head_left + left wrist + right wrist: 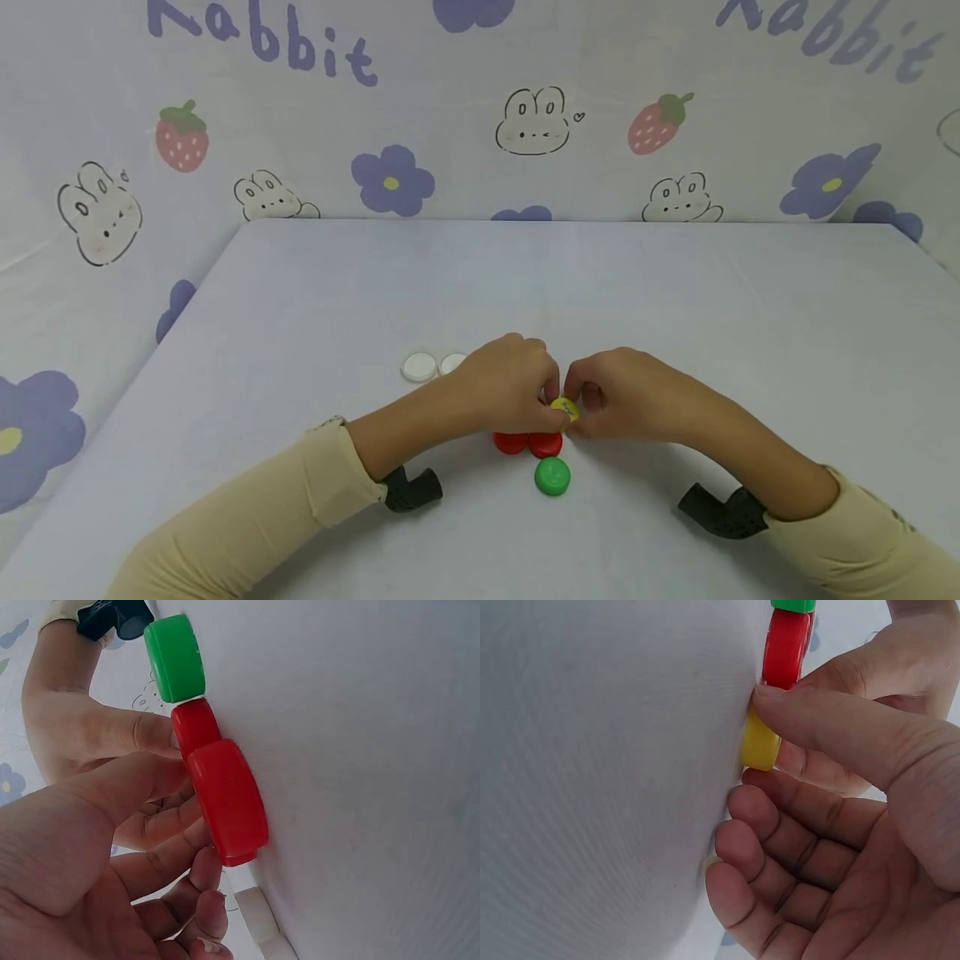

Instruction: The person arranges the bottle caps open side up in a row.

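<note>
A yellow bottle cap (564, 408) sits between my two hands, with small printing on its top. My left hand (498, 387) has its thumb and index finger at the cap's left side. From the other side, my right hand (633, 392) pinches it between thumb and index finger; the right wrist view shows the thumb (780, 709) on the yellow cap (760, 746) close to the tabletop. Two red caps (546, 445) lie just below the left hand, partly covered by it. A green cap (552, 476) sits nearer me, beside the red ones.
Two white caps (418, 367) lie past my left forearm, one partly behind the hand. The white tabletop (337, 283) runs back to a cloth backdrop (465, 108) with rabbits, flowers and strawberries. Dark wrist mounts (723, 512) hang under both sleeves.
</note>
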Motion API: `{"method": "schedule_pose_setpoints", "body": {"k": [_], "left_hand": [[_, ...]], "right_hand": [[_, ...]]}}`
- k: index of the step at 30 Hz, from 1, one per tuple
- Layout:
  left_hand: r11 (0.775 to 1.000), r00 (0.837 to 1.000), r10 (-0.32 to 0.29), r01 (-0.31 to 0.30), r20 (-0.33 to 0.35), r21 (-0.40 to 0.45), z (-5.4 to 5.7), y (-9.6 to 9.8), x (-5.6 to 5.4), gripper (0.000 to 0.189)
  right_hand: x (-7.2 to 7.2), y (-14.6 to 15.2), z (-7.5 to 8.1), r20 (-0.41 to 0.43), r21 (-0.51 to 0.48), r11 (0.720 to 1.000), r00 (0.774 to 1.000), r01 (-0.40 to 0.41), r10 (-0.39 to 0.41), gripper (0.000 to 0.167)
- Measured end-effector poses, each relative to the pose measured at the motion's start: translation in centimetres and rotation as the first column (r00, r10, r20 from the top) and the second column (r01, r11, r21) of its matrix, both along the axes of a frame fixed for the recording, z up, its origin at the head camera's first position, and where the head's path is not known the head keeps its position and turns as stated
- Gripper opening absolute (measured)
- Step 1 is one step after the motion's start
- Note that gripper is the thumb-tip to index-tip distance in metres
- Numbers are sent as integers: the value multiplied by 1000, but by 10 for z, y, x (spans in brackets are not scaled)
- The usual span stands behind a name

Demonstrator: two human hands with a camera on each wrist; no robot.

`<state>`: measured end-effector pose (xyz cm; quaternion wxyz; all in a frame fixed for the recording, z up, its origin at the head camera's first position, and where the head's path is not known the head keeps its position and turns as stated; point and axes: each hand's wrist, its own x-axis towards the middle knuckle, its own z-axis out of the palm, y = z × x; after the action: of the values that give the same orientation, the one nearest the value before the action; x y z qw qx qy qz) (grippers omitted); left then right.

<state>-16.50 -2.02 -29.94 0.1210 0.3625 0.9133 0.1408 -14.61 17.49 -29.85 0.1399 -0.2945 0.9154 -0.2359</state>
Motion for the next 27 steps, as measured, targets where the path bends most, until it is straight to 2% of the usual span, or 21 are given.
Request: {"method": "schedule_pose_setpoints", "body": {"k": [13,19,27], "left_hand": [[999,1000,-22,22,7,30,0,0,1,25],[999,999,-34,33,14,41,0,-1,0,23],[995,996,-20,12,87,95,2,-5,-3,15]], "right_hand": [[0,-1,-6,-80,-46,997,995,-65,61,16],[0,-1,-7,-101,-51,996,993,-67,61,16],[0,1,-2,-126,-56,996,991,-63,55,14]]}}
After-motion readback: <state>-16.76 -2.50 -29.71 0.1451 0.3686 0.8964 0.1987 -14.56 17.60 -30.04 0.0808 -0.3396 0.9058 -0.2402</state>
